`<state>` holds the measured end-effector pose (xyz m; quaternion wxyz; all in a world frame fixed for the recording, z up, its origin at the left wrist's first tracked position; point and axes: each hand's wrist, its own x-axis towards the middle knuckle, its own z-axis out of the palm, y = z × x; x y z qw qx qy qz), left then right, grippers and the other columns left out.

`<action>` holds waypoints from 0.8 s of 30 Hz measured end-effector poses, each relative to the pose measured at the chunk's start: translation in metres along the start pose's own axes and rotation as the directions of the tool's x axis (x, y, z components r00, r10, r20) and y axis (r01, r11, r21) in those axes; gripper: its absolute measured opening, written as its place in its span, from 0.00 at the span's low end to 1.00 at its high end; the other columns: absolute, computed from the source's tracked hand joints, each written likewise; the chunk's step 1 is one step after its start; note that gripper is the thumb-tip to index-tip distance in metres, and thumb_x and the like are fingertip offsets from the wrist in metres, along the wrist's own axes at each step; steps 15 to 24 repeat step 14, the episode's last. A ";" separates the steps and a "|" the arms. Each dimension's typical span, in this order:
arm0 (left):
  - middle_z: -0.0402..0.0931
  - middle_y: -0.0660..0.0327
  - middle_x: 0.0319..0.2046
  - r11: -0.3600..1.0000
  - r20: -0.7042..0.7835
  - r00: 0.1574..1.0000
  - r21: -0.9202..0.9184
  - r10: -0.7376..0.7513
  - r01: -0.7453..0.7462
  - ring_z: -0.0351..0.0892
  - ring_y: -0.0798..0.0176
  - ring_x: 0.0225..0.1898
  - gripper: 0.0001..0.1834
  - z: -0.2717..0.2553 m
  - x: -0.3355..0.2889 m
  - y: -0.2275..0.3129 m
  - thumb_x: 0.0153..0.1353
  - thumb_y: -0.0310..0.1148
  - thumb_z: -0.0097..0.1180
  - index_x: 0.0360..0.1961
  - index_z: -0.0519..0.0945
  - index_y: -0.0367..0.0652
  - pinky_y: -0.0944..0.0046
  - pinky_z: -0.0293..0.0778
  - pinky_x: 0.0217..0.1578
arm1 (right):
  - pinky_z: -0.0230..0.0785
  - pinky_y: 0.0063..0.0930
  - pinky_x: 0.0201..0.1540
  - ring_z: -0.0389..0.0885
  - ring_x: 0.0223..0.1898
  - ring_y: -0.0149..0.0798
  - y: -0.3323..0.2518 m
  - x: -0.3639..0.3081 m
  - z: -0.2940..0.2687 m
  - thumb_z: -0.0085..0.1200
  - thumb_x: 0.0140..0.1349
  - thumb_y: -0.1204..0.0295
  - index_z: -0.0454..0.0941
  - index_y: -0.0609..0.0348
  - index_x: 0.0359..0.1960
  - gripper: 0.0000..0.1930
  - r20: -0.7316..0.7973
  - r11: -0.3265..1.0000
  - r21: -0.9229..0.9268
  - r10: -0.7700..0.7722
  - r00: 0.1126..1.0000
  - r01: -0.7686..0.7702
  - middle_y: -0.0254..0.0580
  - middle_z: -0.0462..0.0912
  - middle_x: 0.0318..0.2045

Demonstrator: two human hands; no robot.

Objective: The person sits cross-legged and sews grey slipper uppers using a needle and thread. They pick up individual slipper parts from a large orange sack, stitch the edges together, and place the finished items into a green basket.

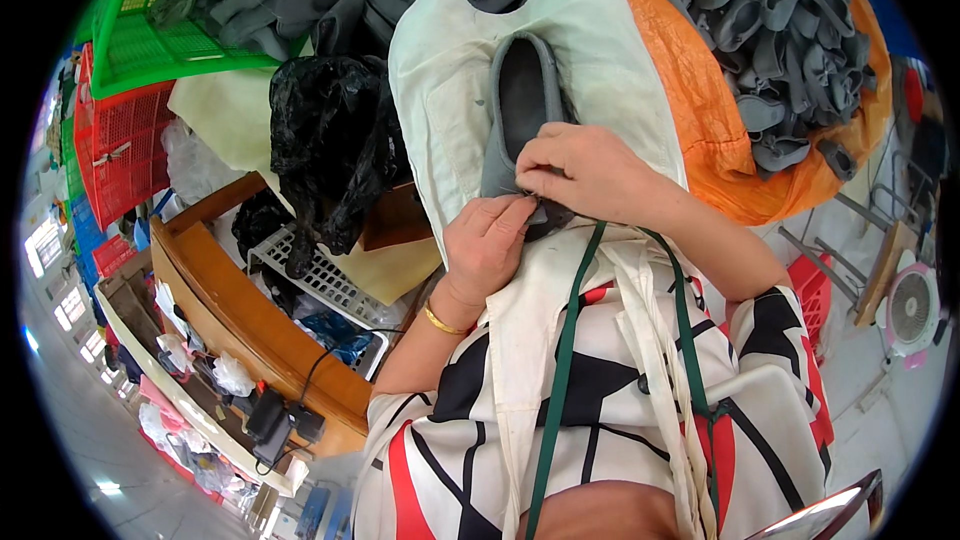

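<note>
A dark grey slip-on shoe [498, 162] lies on the white apron cloth [440, 60] over my lap, its opening facing up. Gripping the shoe's near end from the left is my left hand [488, 245], thumb and fingers pressed together. My right hand [585, 172] is bent over the same end, its thumb and forefinger pinched close to the left fingertips. Whatever is between those right fingers is too small to make out. Both hands cover much of the shoe's near end.
Many grey shoes [290, 0] fill a green crate [150, 55] at the far left. More shoes lie in an orange sack [690, 90] at right. A black plastic bag [325, 140], a wooden drawer unit [240, 310] and a white basket [330, 275] stand left; a fan [910, 308] is right.
</note>
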<state>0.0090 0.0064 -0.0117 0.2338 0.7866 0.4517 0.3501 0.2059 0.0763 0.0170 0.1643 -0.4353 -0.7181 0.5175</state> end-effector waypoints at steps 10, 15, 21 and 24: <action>0.78 0.63 0.36 0.999 -0.019 0.999 0.010 0.044 -0.044 0.76 0.57 0.31 0.20 0.006 -0.006 -0.005 0.41 0.18 0.64 0.39 0.84 0.44 0.62 0.74 0.30 | 0.68 0.43 0.41 0.75 0.37 0.55 0.005 0.022 0.029 0.49 0.67 0.66 0.74 0.64 0.33 0.12 0.009 0.915 0.401 0.031 0.999 -0.032 0.52 0.75 0.32; 0.78 0.61 0.36 0.999 0.001 0.999 0.022 0.043 -0.043 0.77 0.57 0.31 0.22 0.003 -0.006 -0.005 0.41 0.17 0.64 0.41 0.85 0.46 0.61 0.75 0.31 | 0.68 0.35 0.40 0.73 0.33 0.42 0.008 0.025 0.026 0.48 0.71 0.65 0.72 0.63 0.35 0.12 -0.153 0.962 0.256 -0.055 0.987 0.093 0.45 0.73 0.30; 0.78 0.61 0.36 0.999 0.001 0.999 0.022 0.043 -0.043 0.77 0.57 0.31 0.22 0.003 -0.006 -0.005 0.41 0.17 0.64 0.41 0.85 0.46 0.61 0.75 0.31 | 0.68 0.35 0.40 0.73 0.33 0.42 0.008 0.025 0.026 0.48 0.71 0.65 0.72 0.63 0.35 0.12 -0.153 0.962 0.256 -0.055 0.987 0.093 0.45 0.73 0.30; 0.78 0.61 0.36 0.999 0.001 0.999 0.022 0.043 -0.043 0.77 0.57 0.31 0.22 0.003 -0.006 -0.005 0.41 0.17 0.64 0.41 0.85 0.46 0.61 0.75 0.31 | 0.68 0.35 0.40 0.73 0.33 0.42 0.008 0.025 0.026 0.48 0.71 0.65 0.72 0.63 0.35 0.12 -0.153 0.962 0.256 -0.055 0.987 0.093 0.45 0.73 0.30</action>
